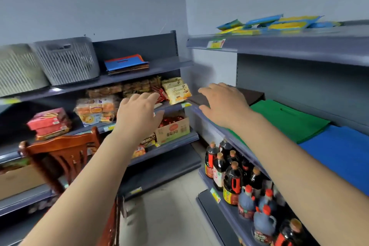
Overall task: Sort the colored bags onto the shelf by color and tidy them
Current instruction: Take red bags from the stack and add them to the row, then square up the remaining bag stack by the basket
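Brown bags [252,95] under flat right hand [223,104] on shelf [219,126]; left hand [137,112] open, holding nothing.

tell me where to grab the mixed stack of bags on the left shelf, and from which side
Probably best at the front edge of the stack of bags, coming straight in from the aisle. It lies flat with that edge overhanging the shelf lip slightly, so fingers could slip underneath with the thumb on the blue top bag. The grey basket crowds its left side, and the back panel blocks the rear.
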Available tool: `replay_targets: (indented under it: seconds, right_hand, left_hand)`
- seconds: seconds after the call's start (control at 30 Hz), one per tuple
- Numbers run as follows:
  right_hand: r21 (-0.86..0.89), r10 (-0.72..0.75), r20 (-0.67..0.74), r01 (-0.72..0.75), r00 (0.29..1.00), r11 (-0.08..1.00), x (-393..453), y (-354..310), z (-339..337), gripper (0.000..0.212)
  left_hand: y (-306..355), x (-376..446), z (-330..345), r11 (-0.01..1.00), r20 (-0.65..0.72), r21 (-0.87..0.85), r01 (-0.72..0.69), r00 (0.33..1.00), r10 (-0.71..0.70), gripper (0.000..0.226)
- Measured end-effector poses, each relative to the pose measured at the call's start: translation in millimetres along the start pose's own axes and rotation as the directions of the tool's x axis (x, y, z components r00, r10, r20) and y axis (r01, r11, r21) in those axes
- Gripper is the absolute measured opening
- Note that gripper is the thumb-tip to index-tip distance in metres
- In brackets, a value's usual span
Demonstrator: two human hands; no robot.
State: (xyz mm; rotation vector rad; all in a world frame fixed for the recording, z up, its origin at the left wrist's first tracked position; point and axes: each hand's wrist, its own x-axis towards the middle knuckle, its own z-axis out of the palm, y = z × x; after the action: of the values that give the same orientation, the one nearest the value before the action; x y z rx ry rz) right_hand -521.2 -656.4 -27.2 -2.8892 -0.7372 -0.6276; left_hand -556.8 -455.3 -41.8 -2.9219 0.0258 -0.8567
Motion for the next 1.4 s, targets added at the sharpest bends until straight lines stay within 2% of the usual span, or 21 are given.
replay_targets:
  seconds: [0.23,0.47,0.73,1.03,1.4]
  right_hand:
    - [0.026,-0.149,-0.025,0.149,0.989,0.988,96.3,-27.5,38.6,0.035]
    - [0.074,-0.253,-0.036,0.255,0.967,0.964,192.7,-31.7,82.4,0.031]
    - [0.153,-0.348,0.008,0.343,0.937,0.927,290.5,-34.5,135.6,0.041]
    - [0.172,-0.384,0.047,0.372,0.922,0.912,383.2,-50.6,187.4,0.043]
    - [0.163,-0.362,0.058,0.349,0.93,0.923,528.1,-99.8,253.2,0.046]
  left_hand:
    - [-65.1,39.8,25.8,0.985,0.036,0.065,0.159,0.986,-0.162,0.049]
    - [-103.4,99.9,61.3,0.948,0.078,0.162,0.274,0.954,-0.289,0.051]
    - [-139.9,159.7,103.5,0.897,0.096,0.213,0.388,0.905,-0.414,0.041]
    - [-197.6,216.8,165.0,0.886,0.11,0.175,0.429,0.886,-0.451,0.044]
    - [-321.3,307.4,250.0,0.913,0.138,0.142,0.384,0.905,-0.402,0.046]
